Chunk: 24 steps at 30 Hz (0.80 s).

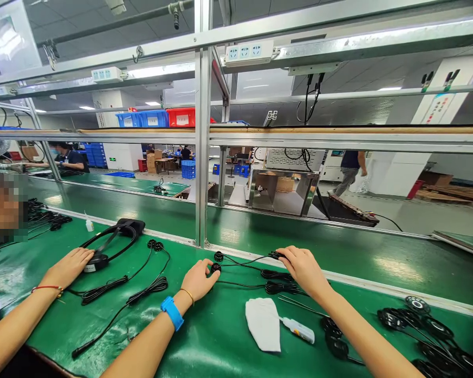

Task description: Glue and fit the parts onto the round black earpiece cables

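Note:
My left hand (199, 281), with a blue band at the wrist, is closed with thumb and finger on a small black round part (216, 268) at the end of a thin cable. Just behind it lies a second black round part (218, 256). My right hand (299, 265) is closed, its fingertips pinching a black cable (275, 255) near the metal edge. Below and between the hands rest coiled black cables (279, 287). Nearer to me are a white cloth (262, 324), a small white bottle (298, 329) and tweezers (295, 304).
At left, a co-worker's hand (69, 266) rests on a black headband-like device (98, 261). Cables with round ends (147, 286) lie between us. Black round parts with cables (415, 323) are piled at right. A metal post (202, 157) rises behind my left hand.

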Tool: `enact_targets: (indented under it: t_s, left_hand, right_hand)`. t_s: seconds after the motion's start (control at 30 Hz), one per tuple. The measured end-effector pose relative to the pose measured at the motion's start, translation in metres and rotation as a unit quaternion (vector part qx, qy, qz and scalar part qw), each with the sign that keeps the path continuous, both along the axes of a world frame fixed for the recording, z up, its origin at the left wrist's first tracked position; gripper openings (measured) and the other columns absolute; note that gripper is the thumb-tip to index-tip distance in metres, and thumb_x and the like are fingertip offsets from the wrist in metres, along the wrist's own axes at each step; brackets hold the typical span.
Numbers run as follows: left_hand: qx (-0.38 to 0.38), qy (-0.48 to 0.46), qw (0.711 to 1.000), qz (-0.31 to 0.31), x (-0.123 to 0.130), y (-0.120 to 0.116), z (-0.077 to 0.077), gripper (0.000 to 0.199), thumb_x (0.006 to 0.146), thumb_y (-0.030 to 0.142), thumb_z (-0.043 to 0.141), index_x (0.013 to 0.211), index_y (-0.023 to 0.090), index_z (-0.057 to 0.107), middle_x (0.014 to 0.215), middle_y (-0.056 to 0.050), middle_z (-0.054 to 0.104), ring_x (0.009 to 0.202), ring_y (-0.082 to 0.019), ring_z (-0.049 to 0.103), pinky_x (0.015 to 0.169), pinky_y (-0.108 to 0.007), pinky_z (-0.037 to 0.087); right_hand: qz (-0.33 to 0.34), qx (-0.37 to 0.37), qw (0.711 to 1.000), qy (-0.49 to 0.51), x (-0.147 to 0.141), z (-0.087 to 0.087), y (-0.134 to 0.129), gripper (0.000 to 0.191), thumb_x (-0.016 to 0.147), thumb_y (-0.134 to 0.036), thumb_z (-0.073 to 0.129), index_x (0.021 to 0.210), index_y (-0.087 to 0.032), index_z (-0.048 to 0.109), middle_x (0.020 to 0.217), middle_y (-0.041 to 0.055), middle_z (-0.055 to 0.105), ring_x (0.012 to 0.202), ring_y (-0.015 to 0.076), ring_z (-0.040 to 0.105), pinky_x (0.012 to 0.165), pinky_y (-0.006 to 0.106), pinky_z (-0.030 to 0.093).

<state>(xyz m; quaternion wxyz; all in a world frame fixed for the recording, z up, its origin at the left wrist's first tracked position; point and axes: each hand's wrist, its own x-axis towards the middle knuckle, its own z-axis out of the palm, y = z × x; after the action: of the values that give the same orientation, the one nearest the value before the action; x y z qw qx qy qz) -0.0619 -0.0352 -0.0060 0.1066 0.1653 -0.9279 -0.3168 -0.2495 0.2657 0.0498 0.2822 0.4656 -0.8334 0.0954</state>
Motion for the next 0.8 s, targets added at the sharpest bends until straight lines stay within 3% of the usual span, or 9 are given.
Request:
enact_targets:
  t_s: [0.1,0.27,0.33,0.47,0.57,0.63,0.7,0.8]
  left_hand:
    - [-0.020,0.005,0.999,0.048,-0.015,0.003,-0.005,0.046,0.087,0.042,0.062,0.121,0.012,0.059,0.117,-0.013,0.057,0.107,-0.025,0.058,0.093,-0.040,0.046]
    - [-0.002,0.021,0.997,0.073,-0.036,-0.001,-0.006,0.020,0.082,0.022,0.068,0.100,0.012,0.067,0.101,-0.009,0.063,0.096,-0.022,0.060,0.090,-0.041,0.048]
    - [0.003,0.065,0.996,0.064,-0.033,-0.004,-0.001,0.019,0.083,0.019,0.068,0.100,0.012,0.068,0.102,-0.008,0.065,0.103,-0.023,0.058,0.097,-0.044,0.045]
    - [0.041,0.173,0.983,0.033,-0.013,-0.004,0.018,0.034,0.090,0.028,0.059,0.121,0.013,0.060,0.127,-0.011,0.058,0.124,-0.023,0.048,0.113,-0.043,0.034]
    - [0.113,0.186,0.975,-0.049,0.010,0.004,0.034,0.039,0.091,0.035,0.057,0.126,0.018,0.054,0.131,-0.008,0.054,0.113,-0.019,0.057,0.091,-0.031,0.053]
    - [0.151,0.163,0.968,-0.117,0.026,0.015,0.044,0.038,0.087,0.036,0.061,0.124,0.023,0.057,0.127,-0.005,0.056,0.108,-0.017,0.059,0.081,-0.026,0.056]
    - [0.173,0.118,0.958,-0.196,0.039,0.029,0.050,0.036,0.084,0.030,0.064,0.119,0.025,0.061,0.121,-0.002,0.060,0.106,-0.016,0.060,0.084,-0.025,0.055]
    - [0.170,0.028,0.940,-0.294,0.048,0.052,0.050,0.038,0.081,0.021,0.062,0.119,0.026,0.062,0.123,-0.001,0.060,0.111,-0.016,0.058,0.088,-0.026,0.051]
  right_hand:
    - [0.026,-0.009,0.999,0.045,0.005,0.008,-0.008,0.025,0.103,-0.026,0.044,0.116,-0.017,0.063,0.106,0.0070,0.064,0.091,0.0171,0.058,0.085,0.034,0.038]
    - [0.084,-0.013,0.988,0.129,0.028,0.026,-0.024,0.025,0.100,-0.012,0.044,0.115,-0.016,0.065,0.109,0.0083,0.064,0.097,0.0164,0.056,0.090,0.034,0.037]
    - [0.104,-0.011,0.983,0.154,0.041,0.035,-0.025,0.031,0.098,-0.006,0.041,0.115,-0.017,0.065,0.110,0.0078,0.065,0.098,0.0163,0.056,0.092,0.034,0.037]
    - [0.097,-0.037,0.978,0.182,0.074,0.059,-0.005,0.033,0.097,-0.006,0.046,0.119,-0.022,0.064,0.118,0.0066,0.064,0.105,0.0176,0.055,0.094,0.036,0.036]
    - [0.054,-0.052,0.983,0.170,0.110,0.079,0.032,0.035,0.093,-0.002,0.052,0.120,-0.022,0.061,0.124,0.0069,0.061,0.108,0.0186,0.053,0.094,0.037,0.037]
    - [0.036,-0.030,0.991,0.123,0.137,0.084,0.063,0.028,0.094,-0.006,0.054,0.117,-0.022,0.060,0.117,0.0053,0.062,0.104,0.0176,0.053,0.090,0.034,0.038]
    - [0.020,0.020,1.000,0.014,0.162,0.079,0.094,0.021,0.097,-0.012,0.051,0.114,-0.022,0.059,0.113,0.0040,0.061,0.097,0.0160,0.052,0.084,0.032,0.040]
    - [-0.012,0.087,0.984,-0.154,0.190,0.050,0.132,0.021,0.093,-0.010,0.050,0.108,-0.023,0.058,0.110,0.0027,0.059,0.094,0.0150,0.053,0.080,0.029,0.044]
